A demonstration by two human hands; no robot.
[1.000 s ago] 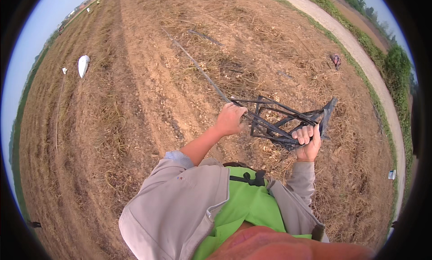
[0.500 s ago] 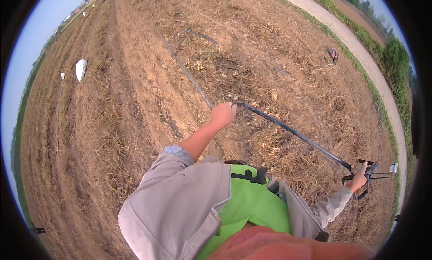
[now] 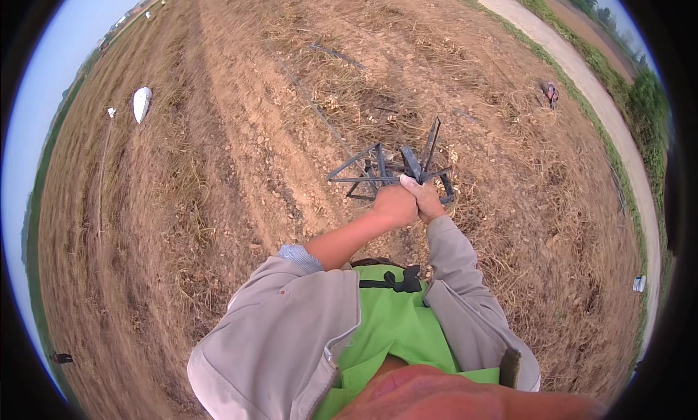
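Observation:
A folded bundle of flat black drip tape point(image 3: 411, 162) sticks out in several stiff loops and bends in front of my body. My right hand point(image 3: 427, 197) is closed around the bundle, thumb on top. Against it, my left hand point(image 3: 395, 205) is closed as well, gripping the tape at the bundle; the exact spot under its fingers is hidden. Beyond my hands, a thin dark line of tape point(image 3: 314, 106) lies along the soil. Another short black strip point(image 3: 337, 56) rests farther off among dry stalks.
Dry plant stalks point(image 3: 509, 169) cover the ridged brown soil. A white sack point(image 3: 142, 105) stands at the far left, a reddish dark object point(image 3: 550, 95) at the far right. A small white-and-blue container point(image 3: 639, 283) sits near the pale path point(image 3: 574, 67) on the right.
My right hand has swung in from the far right with the bundle to meet my left hand. The stretch of tape held taut between them is now folded together.

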